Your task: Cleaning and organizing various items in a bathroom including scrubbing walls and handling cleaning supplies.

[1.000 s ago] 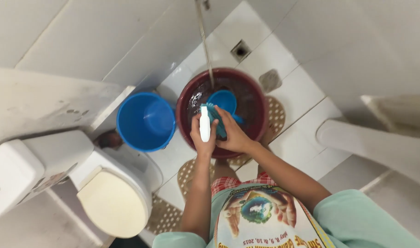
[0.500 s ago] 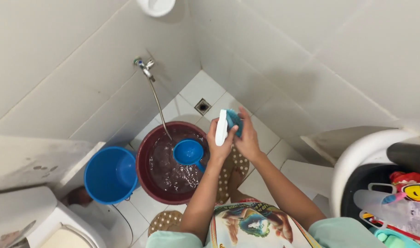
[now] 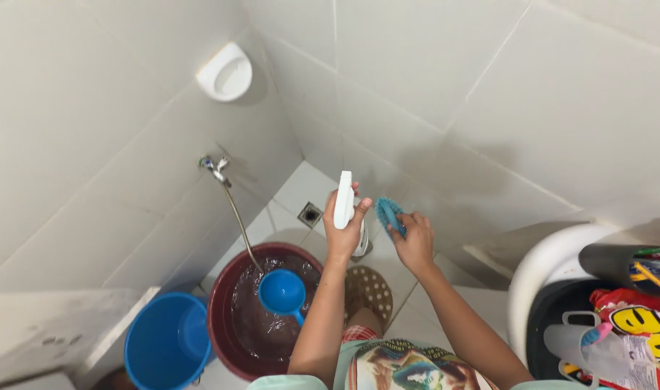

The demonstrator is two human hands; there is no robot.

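Overhead, white spray bottle [image 3: 343, 200] in left hand [image 3: 345, 230], blue brush [image 3: 388, 215] in right hand [image 3: 415, 242].

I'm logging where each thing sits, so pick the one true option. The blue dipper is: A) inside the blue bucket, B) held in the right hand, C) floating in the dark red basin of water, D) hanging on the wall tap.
C: the blue dipper sits on the water in the dark red basin, while the right hand holds a blue brush instead.
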